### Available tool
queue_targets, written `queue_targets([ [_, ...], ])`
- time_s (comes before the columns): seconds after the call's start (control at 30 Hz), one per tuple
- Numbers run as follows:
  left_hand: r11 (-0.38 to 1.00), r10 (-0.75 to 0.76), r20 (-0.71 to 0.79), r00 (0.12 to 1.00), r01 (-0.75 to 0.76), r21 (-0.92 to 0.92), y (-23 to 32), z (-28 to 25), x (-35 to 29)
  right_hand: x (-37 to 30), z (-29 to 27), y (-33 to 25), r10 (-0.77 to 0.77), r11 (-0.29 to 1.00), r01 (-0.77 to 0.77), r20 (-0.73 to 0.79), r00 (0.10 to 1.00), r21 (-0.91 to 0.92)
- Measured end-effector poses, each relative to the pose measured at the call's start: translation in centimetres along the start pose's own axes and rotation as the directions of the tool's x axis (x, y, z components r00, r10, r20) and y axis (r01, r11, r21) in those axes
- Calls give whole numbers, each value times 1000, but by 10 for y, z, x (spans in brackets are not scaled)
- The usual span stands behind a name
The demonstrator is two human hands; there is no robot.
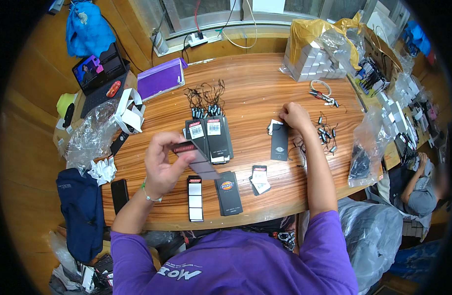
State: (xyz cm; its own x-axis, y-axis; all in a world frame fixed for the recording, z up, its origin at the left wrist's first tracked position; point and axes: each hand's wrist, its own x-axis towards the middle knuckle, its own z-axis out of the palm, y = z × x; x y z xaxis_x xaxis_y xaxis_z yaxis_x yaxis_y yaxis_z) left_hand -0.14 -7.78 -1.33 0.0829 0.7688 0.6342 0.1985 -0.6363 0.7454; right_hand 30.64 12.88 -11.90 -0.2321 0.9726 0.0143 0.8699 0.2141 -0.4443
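My left hand (pixel 163 164) grips a dark hang tag (pixel 200 162) with a red label, held tilted above the table. My right hand (pixel 296 116) is closed, fingertips down at the top of a black hang tag (pixel 279 146) and a small white tag (pixel 273 127); what it pinches is hidden. Ahead of my left hand lie stacked black tags (pixel 218 140) with barcode stickers and black strings (pixel 206 93). Nearer me are a strip of white stickers (pixel 195 200), a pile of black tags (pixel 228 194) and small white-and-red tags (pixel 260 179).
Loose black strings (pixel 327 135) lie right of my right forearm, with scissors (pixel 324 96) beyond. A bag of white boxes (pixel 317 59) stands at the back right. Left are a phone (pixel 120 195), a purple folder (pixel 160 80) and a laptop (pixel 100 71). Another person (pixel 422 191) sits at far right.
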Motion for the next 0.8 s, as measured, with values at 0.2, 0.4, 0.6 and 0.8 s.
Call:
queue_targets([
  [0.2, 926, 299, -132, 945, -321, -197, 33, 10, 59, -20, -49, -44, -198, 701, 240, -140, 970, 671],
  [0.4, 964, 169, -235, 957, -210, -163, 33, 10, 56, -38, -100, -97, -243, 471, 303, -209, 947, 828],
  [0.6, 981, 81, -186, 979, -112, -161, 18, -3, 53, -40, -122, -130, -227, 323, 415, -356, 907, 851],
  [0.8, 990, 59, -173, 983, -79, -114, 17, -11, 57, -21, -102, -128, -268, 377, 406, -322, 908, 833],
])
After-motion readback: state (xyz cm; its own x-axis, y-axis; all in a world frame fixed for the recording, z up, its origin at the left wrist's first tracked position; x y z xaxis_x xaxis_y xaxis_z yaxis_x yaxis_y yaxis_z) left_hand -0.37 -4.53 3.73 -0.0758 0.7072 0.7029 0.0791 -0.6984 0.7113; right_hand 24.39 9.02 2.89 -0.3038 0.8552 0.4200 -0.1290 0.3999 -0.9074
